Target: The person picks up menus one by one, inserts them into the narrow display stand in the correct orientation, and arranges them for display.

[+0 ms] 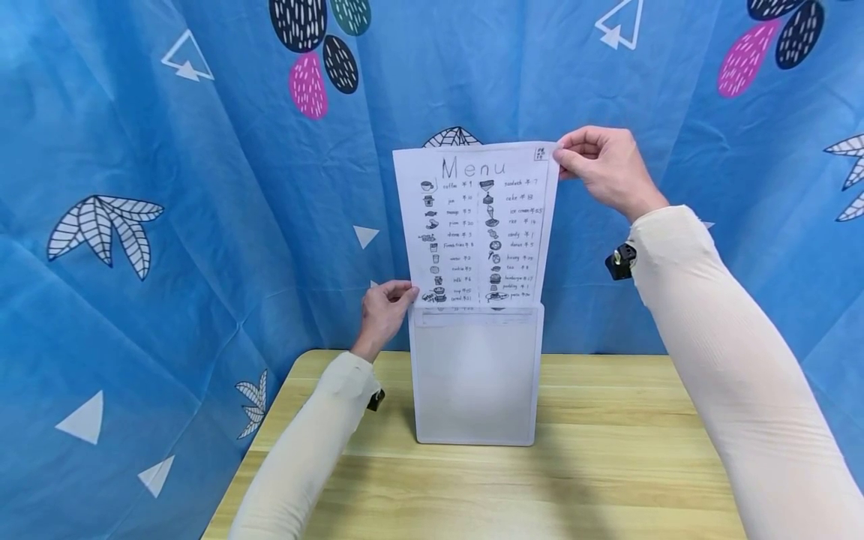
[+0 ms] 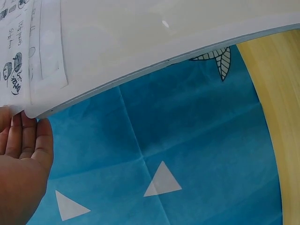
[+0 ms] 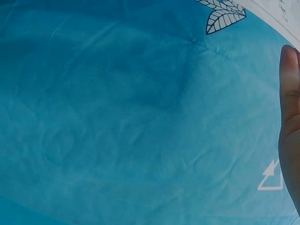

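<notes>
A handwritten paper menu with small food drawings stands partly inside a clear-fronted, white-edged sign holder. Its lower strip shows through the holder's front, while most of the sheet rises above the top edge. My right hand pinches the menu's top right corner between thumb and fingers. At the holder's upper left corner, my left hand grips the edge. The left wrist view shows those fingers at the corner, close to the sheet. In the right wrist view only part of the right hand appears.
The holder is upright over a light wooden table. Behind and to the left hangs a blue patterned curtain. Small black devices are strapped at both wrists.
</notes>
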